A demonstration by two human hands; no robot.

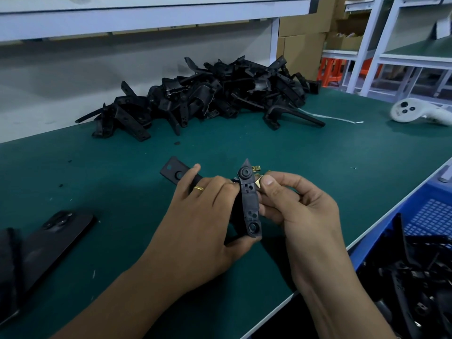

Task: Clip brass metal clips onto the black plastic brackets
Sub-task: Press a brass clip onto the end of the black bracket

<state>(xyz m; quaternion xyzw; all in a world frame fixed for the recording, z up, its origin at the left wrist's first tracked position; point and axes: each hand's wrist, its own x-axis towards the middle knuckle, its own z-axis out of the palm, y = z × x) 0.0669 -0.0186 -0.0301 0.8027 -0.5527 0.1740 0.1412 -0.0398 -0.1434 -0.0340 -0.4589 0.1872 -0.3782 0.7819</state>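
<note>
far left: couple of flat black parts (56, 231) lying on the green surface (110, 182), one with a round boss, partly cut off by the frame edge
back middle: big heap of black plastic brackets (208, 94) piled on the surface, up against the grey back wall under a white shelf (146, 18)
left hand: left hand (205, 216) curled round a black plastic bracket (249, 204), gold ring (198, 188) on one finger, thumb tucked under the lower end
bracket in hand: held up off the surface between both hands, one arm standing roughly upright facing the camera, round bosses at top and bottom; the other arm sticking out to the left past the knuckles, with a hole in its flat end
brass clip: small brass clip (258, 184) pressed right against the right edge of the bracket's upper part, mostly hidden by the thumb
right hand: right hand (300, 206) pinching that clip, thumb on top, other fingers curled in behind
loose clips: few more brass clips (256, 168) on the surface just behind the bracket tip, tiny, can't count them
right back: white controller (411, 111) resting on the surface, white strap (332, 118) trailing toward the heap
far right: blue plastic basket (430, 216) beside the surface edge, black parts (415, 277) inside
background right: cardboard boxes (303, 33), white racks (391, 57), orange stool (330, 69)
</note>
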